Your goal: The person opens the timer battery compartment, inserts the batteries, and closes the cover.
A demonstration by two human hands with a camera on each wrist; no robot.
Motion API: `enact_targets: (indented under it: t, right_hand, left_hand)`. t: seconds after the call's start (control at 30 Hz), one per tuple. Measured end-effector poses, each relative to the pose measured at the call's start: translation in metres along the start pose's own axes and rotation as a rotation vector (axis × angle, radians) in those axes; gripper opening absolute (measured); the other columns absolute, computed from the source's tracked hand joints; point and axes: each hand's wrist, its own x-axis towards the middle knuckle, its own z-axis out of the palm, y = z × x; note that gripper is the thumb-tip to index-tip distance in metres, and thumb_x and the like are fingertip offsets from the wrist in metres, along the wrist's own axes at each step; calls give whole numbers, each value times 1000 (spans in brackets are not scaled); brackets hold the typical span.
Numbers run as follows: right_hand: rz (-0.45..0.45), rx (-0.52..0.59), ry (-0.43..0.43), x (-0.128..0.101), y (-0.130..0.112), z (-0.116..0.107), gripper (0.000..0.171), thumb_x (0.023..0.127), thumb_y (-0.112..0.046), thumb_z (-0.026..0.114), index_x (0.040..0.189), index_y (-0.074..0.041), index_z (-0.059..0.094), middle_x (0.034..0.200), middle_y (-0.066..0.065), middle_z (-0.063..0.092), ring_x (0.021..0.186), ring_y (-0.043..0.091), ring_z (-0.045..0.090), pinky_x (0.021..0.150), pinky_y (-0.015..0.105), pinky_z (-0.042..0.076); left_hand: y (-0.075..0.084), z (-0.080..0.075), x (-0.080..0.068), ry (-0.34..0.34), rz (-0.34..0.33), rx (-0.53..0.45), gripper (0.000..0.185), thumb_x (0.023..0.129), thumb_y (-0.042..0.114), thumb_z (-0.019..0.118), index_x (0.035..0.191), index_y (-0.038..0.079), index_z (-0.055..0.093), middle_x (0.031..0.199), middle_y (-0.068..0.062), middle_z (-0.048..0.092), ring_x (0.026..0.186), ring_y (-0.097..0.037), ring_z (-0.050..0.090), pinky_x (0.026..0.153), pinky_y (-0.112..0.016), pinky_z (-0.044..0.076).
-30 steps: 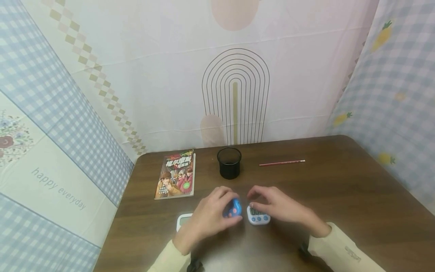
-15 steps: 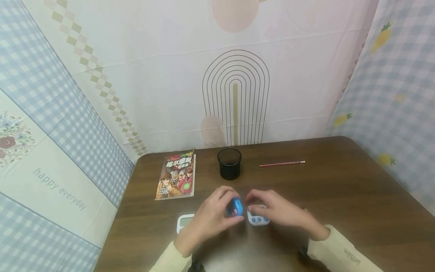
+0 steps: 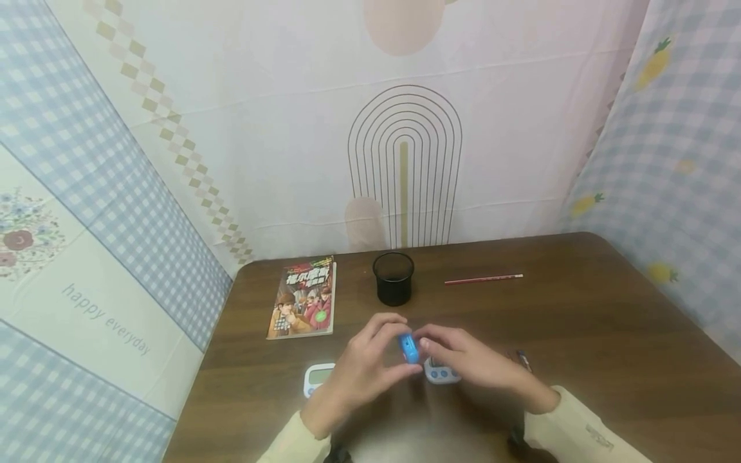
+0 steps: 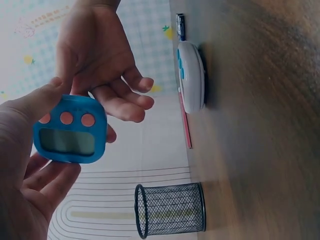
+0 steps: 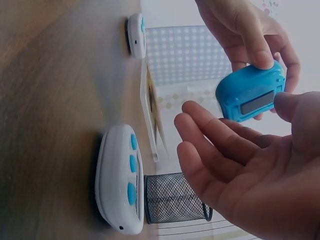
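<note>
Right of the blue timer (image 3: 408, 348), the right hand (image 3: 470, 357) hides part of one white timer (image 3: 442, 374); leftward, the left hand (image 3: 369, 364) covers part of a second white timer (image 3: 318, 377). Lettering on the pencil (image 3: 484, 280) (beyond the blue timer, rightward) is too small to read.

At the far left of the brown wooden table (image 3: 579, 315) lies a book (image 3: 301, 299), its colourful cover facing up. To its right a black mesh cup (image 3: 394, 291) stands upright; its inside is dark, so I cannot tell well how deep it goes. Farther right lies a red pencil (image 3: 480, 280), its white end to the right. A pale cloth (image 3: 289, 148) hangs behind. Blue checked cloth hangs on the left side (image 3: 116, 148) and the right side (image 3: 689, 148).
</note>
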Motion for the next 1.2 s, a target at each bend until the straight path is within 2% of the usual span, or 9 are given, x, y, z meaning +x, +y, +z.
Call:
enact_targets:
  t: [0.07, 0.17, 0.47, 0.7, 0.8, 1.0, 1.07, 1.2]
  right_hand:
    - [2, 23, -2, 0, 0, 0, 40, 116, -34, 42, 144, -12, 59, 120, 2, 73, 111, 23, 70, 94, 44, 60]
    - [6, 69, -13, 0, 0, -1, 42, 115, -33, 43, 147, -8, 55, 120, 6, 72, 109, 23, 70, 93, 43, 61]
    - [20, 302, -94, 4, 5, -2, 49, 114, -29, 46, 150, 5, 45, 107, 16, 76, 99, 31, 74, 86, 41, 63]
    - [53, 392, -17, 4, 2, -1, 51, 108, -25, 59, 142, 10, 46, 98, 19, 75, 86, 23, 73, 78, 35, 62]
    - [71, 403, 25, 4, 2, 0, 52, 106, -23, 63, 140, 11, 46, 96, 18, 75, 82, 22, 71, 77, 34, 62]
    - [142, 382, 111, 5, 1, -1, 53, 103, -26, 69, 137, 11, 52, 97, 16, 72, 83, 24, 67, 77, 35, 60]
    - [164, 361, 140, 6, 0, -1, 51, 103, -28, 71, 135, 8, 56, 99, 18, 72, 84, 26, 67, 78, 36, 59]
    - [179, 333, 155, 5, 0, -1, 44, 102, -29, 72, 128, 5, 60, 97, 17, 70, 85, 29, 66, 81, 38, 58]
  left_hand:
    - [1, 1, 0, 13, -2, -18, 62, 76, 21, 98, 124, 8, 61, 129, -9, 61, 112, -22, 72, 100, -24, 58]
    - [2, 2, 2, 27, -9, -42, 62, 76, 19, 98, 124, 7, 60, 129, -10, 60, 113, -23, 71, 100, -23, 58]
    - [6, 5, 2, 65, -57, -120, 63, 76, 12, 97, 125, 7, 58, 130, -11, 60, 115, -25, 71, 103, -29, 58]
    - [9, 9, 1, 86, -99, -176, 62, 79, 5, 93, 130, 6, 59, 141, -13, 62, 122, -29, 70, 101, -28, 58]
    - [12, 10, 1, 84, -187, -262, 60, 80, 1, 90, 133, 6, 61, 148, -13, 61, 125, -31, 70, 99, -27, 59]
    - [19, 8, 1, 70, -473, -476, 58, 85, -1, 85, 138, 11, 65, 157, -2, 56, 130, -27, 67, 99, -29, 59]
    - [19, 9, 2, 67, -535, -505, 58, 87, 0, 85, 140, 13, 65, 156, 0, 57, 128, -26, 69, 99, -29, 59]
    - [19, 10, 2, 73, -611, -543, 57, 89, 3, 84, 142, 12, 66, 152, -5, 61, 124, -28, 71, 99, -29, 59]
